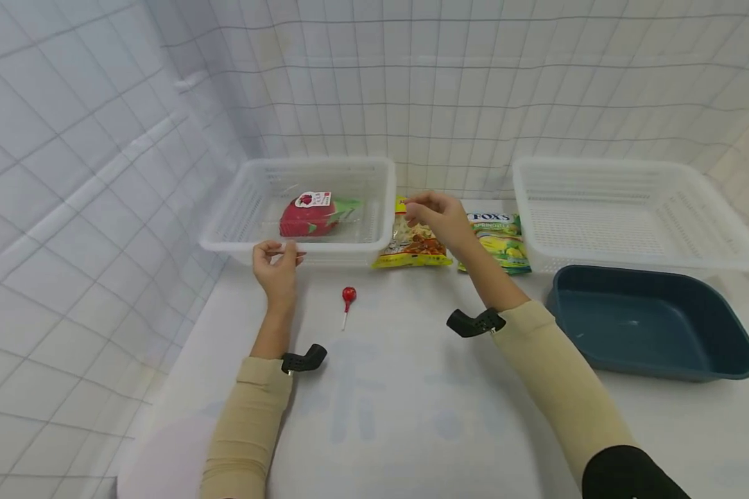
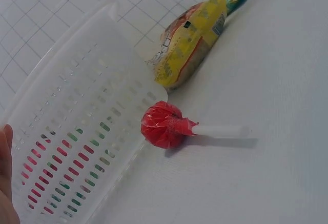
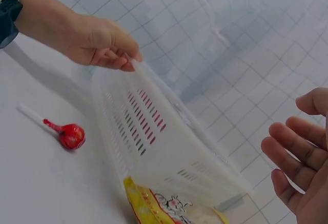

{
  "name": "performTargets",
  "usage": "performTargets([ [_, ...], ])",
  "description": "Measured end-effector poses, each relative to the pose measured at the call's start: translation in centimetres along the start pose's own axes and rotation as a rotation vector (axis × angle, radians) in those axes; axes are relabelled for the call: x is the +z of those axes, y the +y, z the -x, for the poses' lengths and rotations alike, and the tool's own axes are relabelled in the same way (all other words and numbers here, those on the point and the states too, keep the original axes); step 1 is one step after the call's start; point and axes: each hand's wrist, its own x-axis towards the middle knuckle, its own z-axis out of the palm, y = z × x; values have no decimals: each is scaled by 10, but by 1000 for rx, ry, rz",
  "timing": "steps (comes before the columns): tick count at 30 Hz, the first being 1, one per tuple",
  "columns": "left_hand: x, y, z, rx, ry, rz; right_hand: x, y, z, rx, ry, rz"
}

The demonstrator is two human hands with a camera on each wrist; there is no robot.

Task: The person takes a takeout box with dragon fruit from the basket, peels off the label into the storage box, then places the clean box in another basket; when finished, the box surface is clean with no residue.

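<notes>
My left hand (image 1: 277, 274) pinches the front rim of the left white plastic basket (image 1: 324, 258), fingertips at its edge in the right wrist view. Inside lies a red dragon fruit (image 1: 308, 220) with green tips, in clear packaging with a white label. In front of the basket a red-wrapped lollipop (image 1: 349, 294) lies on the table, its white stick pointing toward me. My right hand (image 1: 440, 218) hangs over a yellow snack bag (image 1: 406, 258), fingers loosely curled and holding nothing; the right wrist view shows these fingers (image 3: 302, 152) apart from the basket.
A green and yellow FOX'S candy bag (image 1: 499, 242) lies right of the snack bag. Farther right stands a second white basket (image 1: 636, 262), with a dark blue bin (image 1: 655, 371) before it. White tiled-pattern sheeting (image 1: 449, 90) rises behind and on the left.
</notes>
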Motion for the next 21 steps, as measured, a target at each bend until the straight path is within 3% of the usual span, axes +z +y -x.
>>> performTargets([
  [6, 1, -6, -3, -12, -8, -7, 14, -11, -18, 18, 13, -139],
  [11, -3, -20, -10, -28, 20, -24, 25, -14, -29, 43, 6, -174],
  [14, -3, -18, -10, -46, 4, -40, 32, -14, -34, 63, 32, -187],
  [17, -4, -16, -9, -55, -10, -53, 38, -12, -39, 101, 66, -210],
  [21, -5, -13, -9, -55, -5, -60, 47, -9, -45, 220, 83, -231],
])
